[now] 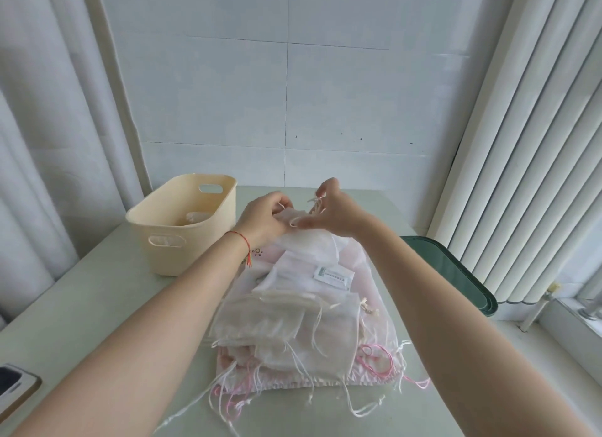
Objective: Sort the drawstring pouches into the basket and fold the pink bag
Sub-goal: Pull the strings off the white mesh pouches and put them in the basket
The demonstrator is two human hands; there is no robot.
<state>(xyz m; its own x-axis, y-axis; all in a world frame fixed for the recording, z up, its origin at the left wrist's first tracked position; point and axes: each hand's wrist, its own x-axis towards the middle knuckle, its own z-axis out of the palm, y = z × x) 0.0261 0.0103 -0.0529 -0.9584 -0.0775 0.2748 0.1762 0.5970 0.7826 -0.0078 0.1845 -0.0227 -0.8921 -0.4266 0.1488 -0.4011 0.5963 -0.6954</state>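
Both hands work one pouch (pixel 294 215) above the pile's far end: the left hand (pixel 264 220) grips its mouth while the right hand (pixel 329 208) pinches its drawstring. Cinching it fully before dropping it into the basket (pixel 182 238) at left should stop cords tangling; the pink bag (pixel 374 368) lies underneath.

- We see the basket (pixel 182 228) as moulded cream plastic, smooth with a soft matt sheen.
- We read the drawstring pouches (pixel 286 316) as thin, half-sheer off-white cloth, finely woven and limp, with twisted white cotton-like cords.
- The pink bag (pixel 374 371) under them looks to us like crinkled pale pink fabric with a thin glossy pink cord.
- We take the worktop (pixel 97 306) for a smooth, matt pale green surface.
- The wall (pixel 325 94) behind shows us large smooth tiles, faintly glossy.
- The green lid (pixel 456 270) looks like smooth plastic.
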